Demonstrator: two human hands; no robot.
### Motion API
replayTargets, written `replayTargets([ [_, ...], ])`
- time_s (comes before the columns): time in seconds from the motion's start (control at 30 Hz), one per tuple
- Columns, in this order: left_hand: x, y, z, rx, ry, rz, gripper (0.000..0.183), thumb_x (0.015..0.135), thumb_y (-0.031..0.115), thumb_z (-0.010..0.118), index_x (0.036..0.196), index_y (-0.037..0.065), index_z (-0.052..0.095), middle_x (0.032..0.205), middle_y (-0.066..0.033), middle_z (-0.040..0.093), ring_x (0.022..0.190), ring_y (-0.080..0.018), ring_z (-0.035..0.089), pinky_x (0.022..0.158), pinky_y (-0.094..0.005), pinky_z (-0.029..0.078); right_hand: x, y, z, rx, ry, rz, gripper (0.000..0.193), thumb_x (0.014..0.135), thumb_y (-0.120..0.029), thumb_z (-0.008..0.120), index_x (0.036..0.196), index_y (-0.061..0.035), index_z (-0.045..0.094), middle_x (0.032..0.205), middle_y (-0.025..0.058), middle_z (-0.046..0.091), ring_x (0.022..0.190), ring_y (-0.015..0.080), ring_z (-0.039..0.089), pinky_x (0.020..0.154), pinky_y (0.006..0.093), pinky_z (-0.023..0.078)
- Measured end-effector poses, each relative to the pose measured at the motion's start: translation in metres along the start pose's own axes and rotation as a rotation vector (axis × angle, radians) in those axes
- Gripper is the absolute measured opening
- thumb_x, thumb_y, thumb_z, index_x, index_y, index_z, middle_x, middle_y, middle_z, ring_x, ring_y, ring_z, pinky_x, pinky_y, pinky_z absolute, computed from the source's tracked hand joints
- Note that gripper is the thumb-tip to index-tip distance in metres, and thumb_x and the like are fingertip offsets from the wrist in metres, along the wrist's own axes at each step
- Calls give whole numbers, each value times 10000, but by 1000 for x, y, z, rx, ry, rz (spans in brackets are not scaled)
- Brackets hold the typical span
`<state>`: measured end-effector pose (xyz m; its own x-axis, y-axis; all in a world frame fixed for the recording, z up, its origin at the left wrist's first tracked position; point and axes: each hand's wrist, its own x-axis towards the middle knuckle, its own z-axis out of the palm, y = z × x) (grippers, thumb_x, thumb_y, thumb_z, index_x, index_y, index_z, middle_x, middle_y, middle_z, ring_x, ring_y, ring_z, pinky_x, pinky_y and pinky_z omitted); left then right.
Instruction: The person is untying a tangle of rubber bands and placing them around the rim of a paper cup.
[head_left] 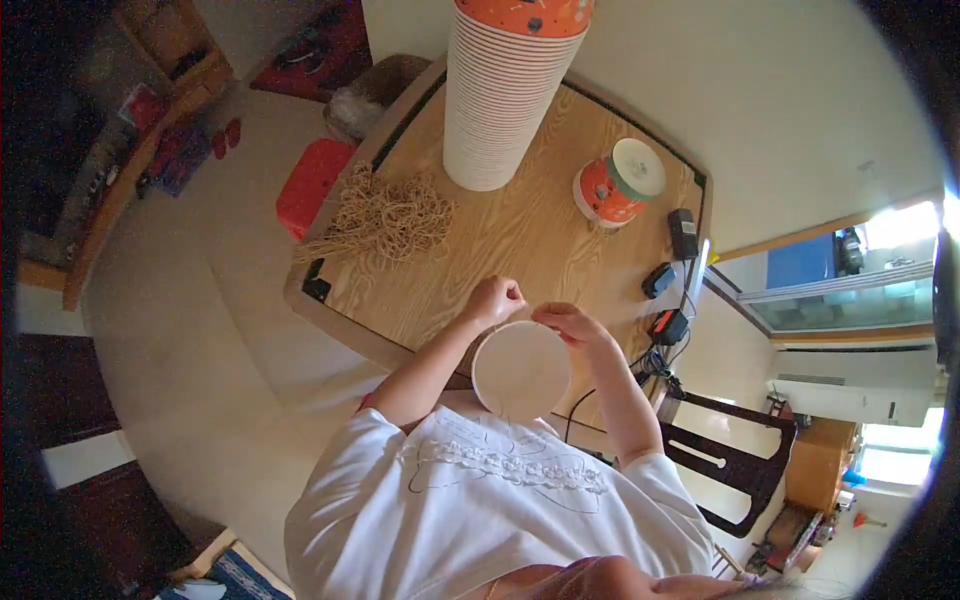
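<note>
A round white piece (521, 370), like the base of a paper tub, faces up in front of my chest at the table's near edge. Just past its far rim, my left hand (495, 301) is closed in a pinch. My right hand (573, 323) also pinches, its fingertips by the rim on the right. A small gap separates the two hands, and what their fingertips hold is too small to make out. Beyond my left hand lies a tangled heap of tan twine (390, 215). A tall stack of nested white paper tubs (505, 105) with an orange pattern rises behind.
Orange-patterned tubs (603, 190) with a pale round top sit on the wooden table (520, 250) at the right. Black chargers (683, 235) and cables line the right edge. A dark chair (735, 460) stands at right, a red stool (315, 185) at left beside a bin (395, 75).
</note>
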<state>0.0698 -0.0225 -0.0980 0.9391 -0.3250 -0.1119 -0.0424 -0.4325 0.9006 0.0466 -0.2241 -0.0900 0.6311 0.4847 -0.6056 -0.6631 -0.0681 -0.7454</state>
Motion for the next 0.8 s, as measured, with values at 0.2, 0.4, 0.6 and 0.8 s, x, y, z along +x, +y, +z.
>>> replayTargets([
  [0.2,-13,36,-23,-271,-21,-112,278,736,103,615,989,57,513,698,-81,625,611,-143,592,569,-277,460,-41,-27,39,-250,460,-469,140,787,-166,570,846,-39,558,781,21,573,714,128,534,679,245,442],
  [0.4,-26,88,-30,-949,-210,-214,321,815,-8,486,1127,52,439,862,-93,621,740,-100,578,661,-234,481,-52,-24,102,172,141,-438,215,832,-133,537,1016,-33,487,942,54,546,850,163,542,796,312,451],
  [0.6,-40,59,-31,349,329,494,322,754,138,582,1046,33,498,808,-123,614,730,-269,602,637,-358,477,-111,-49,62,307,291,-144,112,858,-143,501,915,-48,517,593,-57,393,483,23,349,440,168,319],
  [0.8,-55,15,-23,467,-82,-61,299,721,221,598,964,52,562,773,-155,602,709,-313,588,628,-412,462,-89,4,1,204,416,-62,157,856,-185,506,904,-49,568,552,-65,395,436,20,343,382,167,302],
])
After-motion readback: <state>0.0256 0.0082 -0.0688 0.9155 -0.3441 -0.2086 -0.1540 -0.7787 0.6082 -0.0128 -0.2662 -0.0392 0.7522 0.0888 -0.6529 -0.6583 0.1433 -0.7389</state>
